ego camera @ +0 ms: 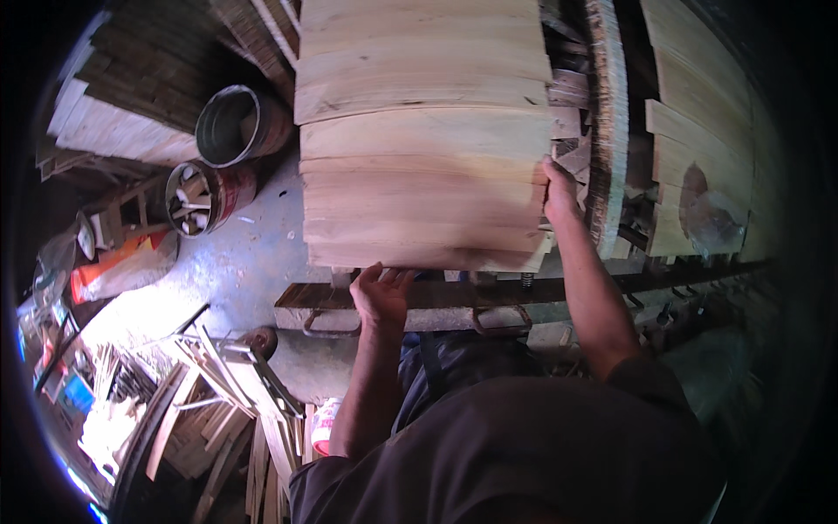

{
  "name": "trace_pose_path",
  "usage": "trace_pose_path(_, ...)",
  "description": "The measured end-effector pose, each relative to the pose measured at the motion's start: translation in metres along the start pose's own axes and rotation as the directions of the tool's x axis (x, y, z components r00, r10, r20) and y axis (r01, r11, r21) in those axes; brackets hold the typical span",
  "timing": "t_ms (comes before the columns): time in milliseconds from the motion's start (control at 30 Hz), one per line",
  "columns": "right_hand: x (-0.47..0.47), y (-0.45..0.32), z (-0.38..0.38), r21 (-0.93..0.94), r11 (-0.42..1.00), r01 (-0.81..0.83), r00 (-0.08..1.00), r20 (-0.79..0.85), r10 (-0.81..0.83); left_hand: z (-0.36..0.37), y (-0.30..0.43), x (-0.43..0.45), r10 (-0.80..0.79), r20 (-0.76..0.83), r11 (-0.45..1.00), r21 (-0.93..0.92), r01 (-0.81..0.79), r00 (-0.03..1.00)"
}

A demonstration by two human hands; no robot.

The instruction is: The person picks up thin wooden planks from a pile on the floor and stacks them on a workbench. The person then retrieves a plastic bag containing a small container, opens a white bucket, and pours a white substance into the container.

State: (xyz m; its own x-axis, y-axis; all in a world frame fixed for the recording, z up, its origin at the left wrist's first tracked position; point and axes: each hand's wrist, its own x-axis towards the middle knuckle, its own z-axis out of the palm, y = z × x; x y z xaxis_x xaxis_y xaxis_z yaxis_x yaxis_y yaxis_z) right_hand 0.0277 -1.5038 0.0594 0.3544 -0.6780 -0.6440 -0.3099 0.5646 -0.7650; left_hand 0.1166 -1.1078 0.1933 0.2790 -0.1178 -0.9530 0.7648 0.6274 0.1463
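Note:
A wide panel of pale wooden boards (425, 190), laid edge to edge, lies in front of me, with slightly uneven ends. My left hand (382, 295) is at its near edge, palm up, the fingertips partly hidden at the rim. At the panel's right edge is my right hand (561, 190), its thumb along the side and its other fingers mostly hidden. Under the near edge runs a long dark beam (425, 296) with metal loop handles (501, 321); a coil spring (527, 280) shows just below the panel.
Two buckets stand left, one (226, 128) mostly dark inside, one (190, 200) holding wood offcuts. Thin wood strips (222, 386) are heaped at lower left. A long upright-edged stack (609, 131) and another board panel (697, 164) with clear plastic lie to the right.

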Motion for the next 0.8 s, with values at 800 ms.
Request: trace_pose_path(800, -0.009, -0.033, 0.026, -0.045, 0.999, -0.009, 1.0, -0.002, 0.009, 0.011, -0.012, -0.015, 0.034, -0.092, 0.99, 0.137, -0.021, 0.995)
